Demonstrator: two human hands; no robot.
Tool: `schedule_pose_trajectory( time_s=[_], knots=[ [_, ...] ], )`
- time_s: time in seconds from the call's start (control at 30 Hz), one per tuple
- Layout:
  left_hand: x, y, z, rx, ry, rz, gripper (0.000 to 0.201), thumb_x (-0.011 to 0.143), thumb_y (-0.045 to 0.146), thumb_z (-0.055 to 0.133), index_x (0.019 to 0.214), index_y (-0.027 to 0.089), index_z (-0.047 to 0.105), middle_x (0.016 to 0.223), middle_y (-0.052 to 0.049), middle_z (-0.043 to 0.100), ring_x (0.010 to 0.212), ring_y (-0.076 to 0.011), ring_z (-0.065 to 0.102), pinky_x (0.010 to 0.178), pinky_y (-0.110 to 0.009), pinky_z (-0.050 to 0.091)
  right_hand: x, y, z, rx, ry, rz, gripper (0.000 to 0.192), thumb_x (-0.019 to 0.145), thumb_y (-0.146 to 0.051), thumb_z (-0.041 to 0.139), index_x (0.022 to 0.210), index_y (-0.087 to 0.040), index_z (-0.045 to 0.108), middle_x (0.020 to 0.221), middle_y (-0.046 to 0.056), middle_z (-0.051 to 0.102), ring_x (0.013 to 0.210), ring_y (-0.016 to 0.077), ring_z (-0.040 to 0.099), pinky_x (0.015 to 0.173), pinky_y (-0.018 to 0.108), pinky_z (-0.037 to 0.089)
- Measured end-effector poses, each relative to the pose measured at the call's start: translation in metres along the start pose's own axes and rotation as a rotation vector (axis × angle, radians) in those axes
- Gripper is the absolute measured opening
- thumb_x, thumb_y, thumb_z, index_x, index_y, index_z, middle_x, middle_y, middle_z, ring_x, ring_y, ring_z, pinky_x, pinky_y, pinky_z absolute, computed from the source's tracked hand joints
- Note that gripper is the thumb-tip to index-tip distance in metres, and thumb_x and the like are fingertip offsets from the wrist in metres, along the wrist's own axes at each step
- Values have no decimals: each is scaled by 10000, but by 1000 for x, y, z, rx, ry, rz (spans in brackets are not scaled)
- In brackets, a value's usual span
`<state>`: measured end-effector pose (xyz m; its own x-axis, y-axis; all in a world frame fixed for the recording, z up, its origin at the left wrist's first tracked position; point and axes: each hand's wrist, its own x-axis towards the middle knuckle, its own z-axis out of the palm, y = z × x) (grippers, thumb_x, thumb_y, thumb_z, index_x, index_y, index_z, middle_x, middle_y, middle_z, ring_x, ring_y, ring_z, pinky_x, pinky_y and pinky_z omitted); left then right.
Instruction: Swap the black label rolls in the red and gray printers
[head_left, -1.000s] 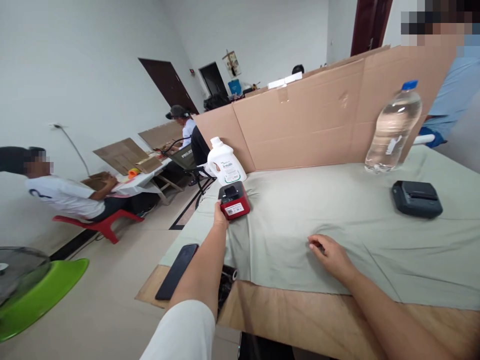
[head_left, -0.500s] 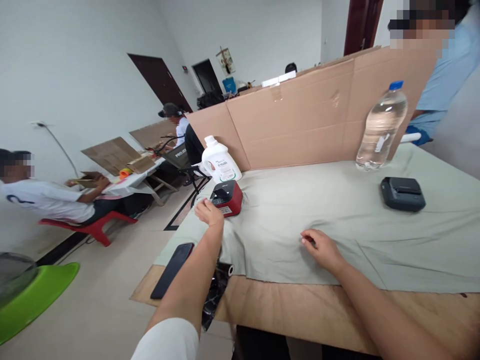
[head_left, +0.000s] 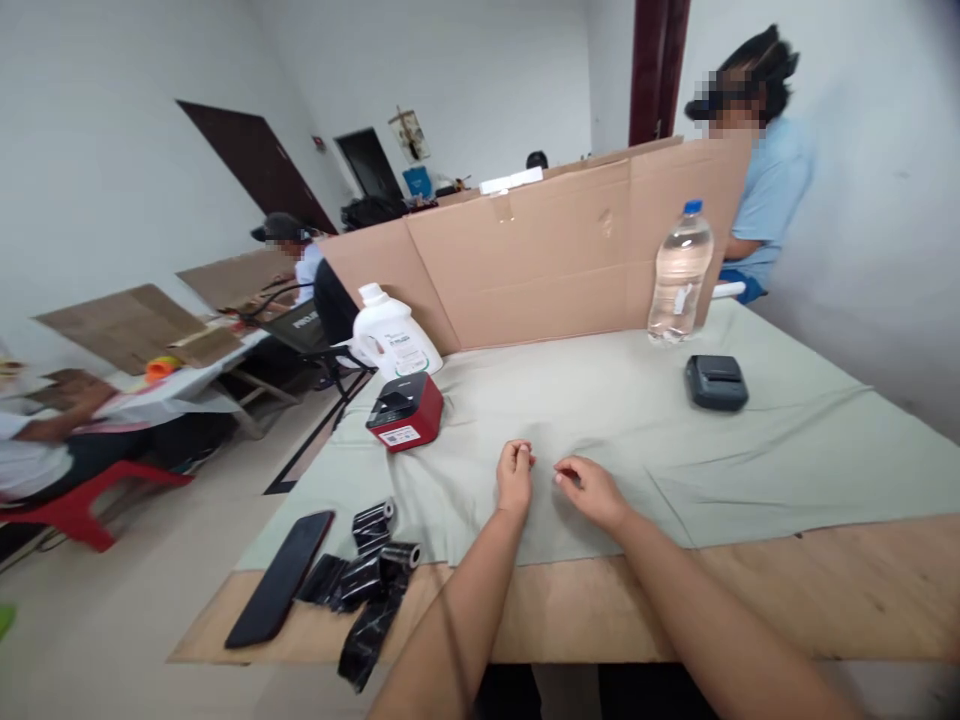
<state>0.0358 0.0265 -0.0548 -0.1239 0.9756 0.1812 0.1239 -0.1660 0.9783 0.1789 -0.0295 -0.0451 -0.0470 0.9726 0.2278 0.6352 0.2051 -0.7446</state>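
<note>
My left hand [head_left: 517,474] rests low over the cloth-covered table, its fingers curled in and nothing visible in them. Just to its right is my right hand [head_left: 590,490], palm inward, with a small gap between thumb and forefinger and no object there. A narrow strip of cloth separates the hands. The closest item to my left hand is a red and black box-shaped device [head_left: 405,411] with a white label, standing farther left. Beyond my right hand, a dark grey compact device [head_left: 716,383] lies on the cloth.
Left of my forearms are several black-wrapped rolls [head_left: 361,582] and a black phone [head_left: 280,578]. A white jug [head_left: 397,335] and a water bottle [head_left: 681,275] stand before a cardboard partition [head_left: 532,260]. A co-worker [head_left: 772,190] is behind it; others sit at left.
My left hand has left the red and black device and come right, beside my right hand. The view has swung right, uncovering more of the black rolls. My right hand keeps its loose curl.
</note>
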Motion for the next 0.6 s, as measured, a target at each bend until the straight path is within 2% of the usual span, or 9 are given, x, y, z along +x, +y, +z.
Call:
schedule_pose_trajectory(
  time_s=[0.07, 0.13, 0.2, 0.3, 0.37, 0.4, 0.43, 0.5, 0.6],
  knots=[
    [1, -2, -3, 48, -64, 16, 229, 827, 396, 509, 835, 181, 586, 718, -5, 570, 689, -147, 558, 647, -254, 436, 12, 4, -7, -63, 64, 32, 231, 844, -260, 539, 1030, -203, 666, 1031, 86, 698, 991, 225, 610, 893, 361, 464],
    [2, -1, -6, 76, -91, 9, 222, 822, 385, 513, 824, 178, 594, 690, -2, 565, 686, -149, 552, 644, -253, 429, 31, 16, -29, -176, 165, 94, 305, 824, -287, 577, 1097, -175, 655, 1208, 153, 624, 1174, 308, 505, 1007, 465, 371],
    [2, -1, -6, 76, -94, -3, 216, 818, 377, 513, 813, 176, 593, 676, 0, 560, 672, -146, 540, 634, -249, 419, 50, 38, -66, -434, 312, 191, 390, 807, -291, 600, 1169, -151, 629, 1401, 193, 468, 1307, 370, 364, 1057, 536, 276],
    [2, 0, -6, 62, -106, -3, 199, 803, 365, 528, 804, 176, 590, 667, 6, 552, 653, -140, 529, 623, -245, 413, 68, 81, -133, -718, 371, 342, 508, 795, -316, 613, 1276, -161, 554, 1538, 173, 269, 1406, 412, 158, 1074, 609, 166],
    [3, -1, -5, 58, -113, 6, 192, 798, 360, 531, 800, 177, 589, 668, 9, 551, 646, -137, 529, 622, -243, 416, 68, 110, -170, -753, 391, 567, 669, 769, -430, 639, 1364, -177, 468, 1550, 191, 199, 1394, 462, 137, 1037, 644, 188],
    [3, -1, -4, 57, -117, 13, 188, 799, 356, 531, 797, 177, 589, 676, 8, 554, 646, -136, 531, 624, -243, 418, 65, 122, -182, -718, 406, 663, 752, 762, -493, 636, 1409, -182, 413, 1538, 213, 192, 1369, 475, 194, 1021, 637, 224],
    [3, -1, -4, 57, -123, 21, 184, 801, 352, 530, 796, 177, 589, 687, 7, 559, 649, -135, 533, 628, -244, 421, 61, 132, -190, -661, 401, 721, 826, 753, -544, 630, 1448, -196, 352, 1512, 231, 212, 1331, 470, 274, 1001, 610, 274],
    [4, -2, -4, 62, -139, 39, 175, 806, 340, 525, 795, 176, 587, 699, 5, 562, 654, -134, 534, 634, -246, 423, 54, 144, -194, -600, 423, 728, 871, 750, -563, 620, 1473, -198, 300, 1441, 247, 276, 1257, 446, 376, 975, 561, 331],
    [3, -1, -3, 91, -159, 79, 166, 815, 327, 522, 810, 176, 589, 710, -2, 569, 677, -141, 539, 658, -257, 433, 47, 141, -178, -557, 536, 670, 832, 748, -519, 628, 1446, -166, 343, 1342, 241, 345, 1205, 426, 407, 977, 553, 341]
  ],
)
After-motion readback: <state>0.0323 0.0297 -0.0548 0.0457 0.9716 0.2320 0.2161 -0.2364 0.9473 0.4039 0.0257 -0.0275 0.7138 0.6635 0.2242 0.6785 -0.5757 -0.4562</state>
